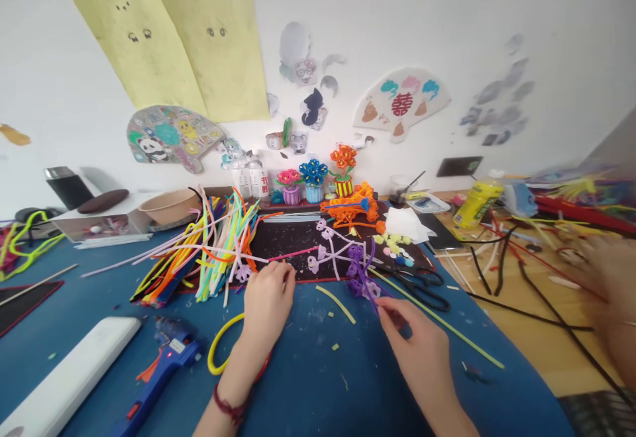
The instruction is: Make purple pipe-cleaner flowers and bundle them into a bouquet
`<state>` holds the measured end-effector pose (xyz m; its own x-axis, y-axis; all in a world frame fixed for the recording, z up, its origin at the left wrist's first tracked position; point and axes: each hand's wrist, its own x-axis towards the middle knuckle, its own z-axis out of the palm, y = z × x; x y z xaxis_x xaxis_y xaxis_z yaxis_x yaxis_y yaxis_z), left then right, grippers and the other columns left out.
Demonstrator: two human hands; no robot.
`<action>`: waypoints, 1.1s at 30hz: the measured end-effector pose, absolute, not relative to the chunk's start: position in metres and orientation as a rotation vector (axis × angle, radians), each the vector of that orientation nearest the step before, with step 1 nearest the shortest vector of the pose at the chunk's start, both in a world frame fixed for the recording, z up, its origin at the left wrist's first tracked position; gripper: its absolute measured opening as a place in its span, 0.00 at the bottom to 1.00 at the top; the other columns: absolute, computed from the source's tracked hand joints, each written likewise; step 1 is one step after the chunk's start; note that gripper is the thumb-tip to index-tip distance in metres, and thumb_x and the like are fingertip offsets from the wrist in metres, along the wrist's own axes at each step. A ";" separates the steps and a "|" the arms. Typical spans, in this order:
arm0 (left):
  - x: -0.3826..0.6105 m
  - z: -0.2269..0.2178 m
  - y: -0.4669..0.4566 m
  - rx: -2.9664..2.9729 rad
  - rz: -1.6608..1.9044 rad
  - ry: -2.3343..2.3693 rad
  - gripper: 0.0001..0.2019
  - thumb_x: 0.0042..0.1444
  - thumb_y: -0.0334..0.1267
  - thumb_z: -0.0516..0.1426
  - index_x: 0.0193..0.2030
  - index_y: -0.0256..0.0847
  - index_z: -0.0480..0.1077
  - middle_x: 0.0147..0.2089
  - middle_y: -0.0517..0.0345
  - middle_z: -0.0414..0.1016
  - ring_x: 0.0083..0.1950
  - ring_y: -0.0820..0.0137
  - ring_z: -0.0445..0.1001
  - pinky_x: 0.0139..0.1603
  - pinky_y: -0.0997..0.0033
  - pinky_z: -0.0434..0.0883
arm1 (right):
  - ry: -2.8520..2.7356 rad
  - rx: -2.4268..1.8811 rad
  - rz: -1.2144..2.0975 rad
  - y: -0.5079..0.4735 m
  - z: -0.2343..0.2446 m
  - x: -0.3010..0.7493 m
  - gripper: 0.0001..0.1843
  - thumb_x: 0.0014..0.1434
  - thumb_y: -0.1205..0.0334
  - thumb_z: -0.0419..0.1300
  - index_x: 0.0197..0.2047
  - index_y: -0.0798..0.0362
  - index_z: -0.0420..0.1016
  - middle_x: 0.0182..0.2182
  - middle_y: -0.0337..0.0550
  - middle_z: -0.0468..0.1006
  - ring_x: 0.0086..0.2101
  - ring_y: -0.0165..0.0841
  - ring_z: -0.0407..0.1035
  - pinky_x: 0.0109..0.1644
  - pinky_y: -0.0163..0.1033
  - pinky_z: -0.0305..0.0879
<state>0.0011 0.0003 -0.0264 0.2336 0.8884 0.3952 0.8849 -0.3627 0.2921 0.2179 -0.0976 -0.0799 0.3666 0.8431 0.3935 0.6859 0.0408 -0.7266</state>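
Observation:
My right hand (415, 341) pinches the stem of a purple pipe cleaner (368, 288) just in front of the dark mat's edge. Beside it lie dark purple pipe-cleaner flowers (356, 266) and pale lilac ones (322, 253) on long stems. My left hand (268, 301) is closed at the mat's front edge, fingers curled together; anything inside them is hidden. A lilac flower (243, 273) lies just left of it, and a pink pipe cleaner (295, 253) just beyond. Black-handled scissors (422, 285) rest right of the purple flowers.
A pipe-cleaner bundle (218, 251) lies at left, near a blue glue gun (169, 357) and a white case (74, 377). Orange flowers (350, 204), potted flowers (313, 175) and pompoms (395, 246) stand or lie behind. Another person's blurred hand (613, 285) is at right, near a yellow bottle (477, 203).

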 end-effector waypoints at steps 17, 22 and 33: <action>-0.022 -0.030 0.007 2.266 1.208 1.962 0.11 0.60 0.38 0.50 0.35 0.42 0.74 0.29 0.59 0.78 0.30 0.68 0.75 0.31 0.73 0.61 | -2.201 -1.555 0.286 0.002 -0.036 0.240 0.14 0.48 0.67 0.61 0.39 0.47 0.79 0.36 0.40 0.79 0.38 0.38 0.71 0.42 0.40 0.62; -0.016 -0.032 0.005 2.363 1.157 1.951 0.12 0.60 0.39 0.50 0.36 0.42 0.75 0.32 0.58 0.79 0.30 0.68 0.74 0.30 0.73 0.61 | -2.010 -1.577 0.356 -0.001 -0.047 0.260 0.14 0.51 0.70 0.55 0.36 0.50 0.80 0.33 0.41 0.80 0.29 0.34 0.69 0.34 0.37 0.63; -0.004 -0.039 0.001 2.542 0.983 1.889 0.11 0.61 0.38 0.51 0.36 0.42 0.74 0.30 0.60 0.79 0.29 0.68 0.75 0.29 0.72 0.61 | -1.861 -1.553 0.208 -0.002 -0.043 0.273 0.10 0.55 0.66 0.55 0.33 0.50 0.80 0.36 0.43 0.81 0.36 0.37 0.73 0.41 0.40 0.65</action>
